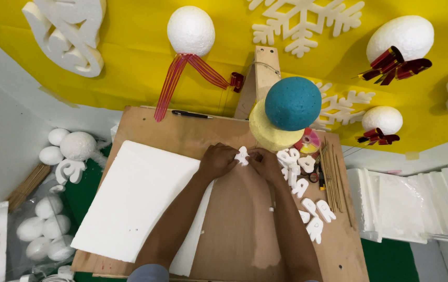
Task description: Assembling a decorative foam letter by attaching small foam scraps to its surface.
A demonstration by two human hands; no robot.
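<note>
- A small white foam cut-out sits between both hands, just above the middle of the brown wooden board, towards its far edge
- The left hand pinches the cut-out's left side, fingers curled close around it
- The right hand grips its right side, fingers bent tight on the piece
- Just right of the hands lies a scatter of white foam letters, running towards the near right of the board
- Beside the letters lies a bundle of thin wooden sticks, lengthwise along the right edge
- A large white foam sheet covers the board's left part, under the left forearm
- Beyond the hands a teal foam ball rests on a yellow foam disc
- A black pen lies at the far edge
- White foam balls lie off the board to the left
</note>
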